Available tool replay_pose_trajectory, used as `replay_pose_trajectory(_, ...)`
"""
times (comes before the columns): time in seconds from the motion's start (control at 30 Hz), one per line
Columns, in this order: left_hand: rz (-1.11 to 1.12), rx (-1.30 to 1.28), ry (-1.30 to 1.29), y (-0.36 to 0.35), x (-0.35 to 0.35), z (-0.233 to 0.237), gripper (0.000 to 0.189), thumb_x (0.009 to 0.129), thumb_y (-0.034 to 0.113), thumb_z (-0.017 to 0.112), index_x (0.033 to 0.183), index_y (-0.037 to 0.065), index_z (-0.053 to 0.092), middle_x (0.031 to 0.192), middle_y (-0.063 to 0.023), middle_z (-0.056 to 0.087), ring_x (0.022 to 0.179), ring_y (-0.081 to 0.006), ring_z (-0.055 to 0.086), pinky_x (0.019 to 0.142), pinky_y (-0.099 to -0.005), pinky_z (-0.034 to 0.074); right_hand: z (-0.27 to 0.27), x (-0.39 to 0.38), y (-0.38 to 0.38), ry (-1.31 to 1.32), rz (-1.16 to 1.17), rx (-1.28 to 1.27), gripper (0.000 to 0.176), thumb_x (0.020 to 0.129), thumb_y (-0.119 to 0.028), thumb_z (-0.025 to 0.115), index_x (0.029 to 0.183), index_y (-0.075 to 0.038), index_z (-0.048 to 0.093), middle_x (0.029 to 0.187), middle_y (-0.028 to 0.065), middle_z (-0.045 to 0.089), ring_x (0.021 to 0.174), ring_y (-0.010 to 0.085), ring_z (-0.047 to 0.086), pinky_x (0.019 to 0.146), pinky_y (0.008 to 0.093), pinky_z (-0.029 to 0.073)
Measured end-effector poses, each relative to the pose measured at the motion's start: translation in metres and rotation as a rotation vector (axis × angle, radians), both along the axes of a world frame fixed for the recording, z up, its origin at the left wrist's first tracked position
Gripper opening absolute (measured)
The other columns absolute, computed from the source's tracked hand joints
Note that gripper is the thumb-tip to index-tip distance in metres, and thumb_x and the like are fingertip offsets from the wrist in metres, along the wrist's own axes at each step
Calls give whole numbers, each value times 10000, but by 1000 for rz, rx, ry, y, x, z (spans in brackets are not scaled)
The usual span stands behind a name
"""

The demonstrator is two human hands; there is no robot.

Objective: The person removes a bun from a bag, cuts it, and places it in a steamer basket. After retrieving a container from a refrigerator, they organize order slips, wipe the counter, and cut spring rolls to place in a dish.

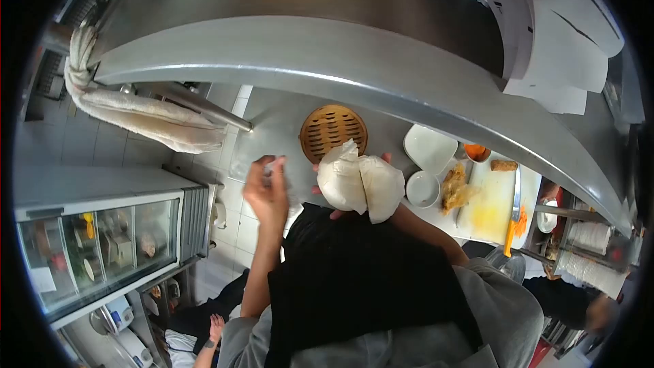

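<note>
My right hand (386, 158) is mostly hidden under two white, rounded pieces that look like steamed buns (342, 180). Its fingertips show around their edges, and a pointed white flap sticks up from the left piece. To the left, my left hand (267, 187) is raised with its fingers curled toward the thumb. A blurred, pale, see-through patch shows beside it; I cannot make out what it holds. Just beyond the buns, a round bamboo steamer (333, 129) with slots lies on the steel counter (272, 112).
On the right are a white dish (430, 147), a small white bowl (423, 189) and a yellow-stained cutting board (487, 197) bearing a yellow-handled knife (516, 208). A steel shelf edge (340, 71) hangs overhead. Other people stand at lower left and lower right.
</note>
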State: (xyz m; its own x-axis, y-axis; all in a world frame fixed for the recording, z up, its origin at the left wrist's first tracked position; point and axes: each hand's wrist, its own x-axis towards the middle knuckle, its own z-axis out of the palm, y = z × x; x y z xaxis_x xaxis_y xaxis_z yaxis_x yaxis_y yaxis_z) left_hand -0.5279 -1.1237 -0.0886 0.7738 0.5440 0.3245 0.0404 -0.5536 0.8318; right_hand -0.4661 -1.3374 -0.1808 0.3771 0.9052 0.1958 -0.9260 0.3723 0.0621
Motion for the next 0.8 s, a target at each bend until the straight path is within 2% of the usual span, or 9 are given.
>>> replay_pose_trajectory(0.03, -27, 4, 8, 15, 2, 5, 116, 958, 88, 658, 973, -26, 671, 783, -22, 617, 591, -57, 449, 491, -256, 373, 5, 3, 4, 22, -44, 40, 1182, 731, -794, 649, 1572, -109, 180, 1626, 197, 125, 1458, 540, 136, 949, 855, 300)
replay_pose_trajectory(0.1, -178, -111, 81, 36, 1, 16, 174, 939, 95, 686, 1050, -38, 698, 851, -68, 656, 749, -106, 566, 709, -259, 495, -8, 11, 6, -61, -73, 83, 1153, 747, -805, 620, 1562, -94, 220, 1627, 190, 137, 1453, 523, 186, 965, 841, 301)
replay_pose_trajectory(0.17, -346, -280, 269, 39, 2, 10, 340, 896, 109, 742, 1199, -28, 673, 990, -116, 695, 934, -138, 612, 855, -284, 498, -3, 9, -2, 126, -91, -155, 1088, 788, -832, 518, 1550, -97, 270, 1543, 189, 349, 1394, 491, 341, 988, 798, 317)
replay_pose_trajectory(0.2, -448, -357, 337, 33, 2, 6, 440, 861, 125, 776, 1254, -23, 645, 1074, -143, 692, 1003, -159, 611, 883, -296, 495, 2, 13, -5, -11, -86, -189, 908, 903, -699, 511, 1545, -100, 281, 1527, 152, 382, 1361, 410, 422, 1053, 681, 370)
replay_pose_trajectory(0.33, -621, -342, 445, 10, 3, -16, 843, 717, 244, 891, 1401, -56, 500, 1277, -217, 640, 1178, -239, 589, 989, -333, 470, 9, 15, 12, -316, -380, -568, 693, 1014, -494, 480, 1548, -109, 262, 1473, 122, 434, 1313, 262, 499, 1074, 433, 442)
replay_pose_trajectory(0.43, -678, -481, 452, -2, -3, -30, 1141, 641, 330, 929, 1496, -97, 305, 1372, -242, 558, 1277, -255, 524, 1054, -351, 435, 31, 3, 26, -389, -431, -907, 662, 1026, -364, 485, 1573, -119, 203, 1491, 134, 408, 1322, 261, 472, 1083, 407, 420)
replay_pose_trajectory(0.5, -741, -951, 342, -9, -2, -35, 1269, 614, 354, 945, 1537, -83, 192, 1446, -229, 476, 1352, -266, 447, 1087, -369, 404, 40, 1, 39, -529, -467, -1049, 666, 1005, -340, 543, 1551, -112, 237, 1450, 133, 444, 1280, 245, 495, 1050, 396, 437)
replay_pose_trajectory(0.53, -805, -800, 388, -5, 2, -35, 1309, 625, 403, 942, 1559, -51, 145, 1493, -184, 411, 1384, -264, 405, 1093, -375, 398, 43, 0, 41, -668, -499, -1184, 670, 985, -316, 601, 1528, -105, 271, 1408, 133, 479, 1238, 229, 517, 1017, 386, 454)
replay_pose_trajectory(0.8, -865, -1061, 305, 14, -7, -72, 952, 795, 393, 814, 1500, -38, 341, 1378, -143, 537, 1273, -236, 519, 1075, -347, 407, 20, 18, 29, -584, -389, -1191, 757, 948, -356, 672, 1519, -62, 271, 1366, 160, 510, 1238, 244, 517, 995, 381, 460)
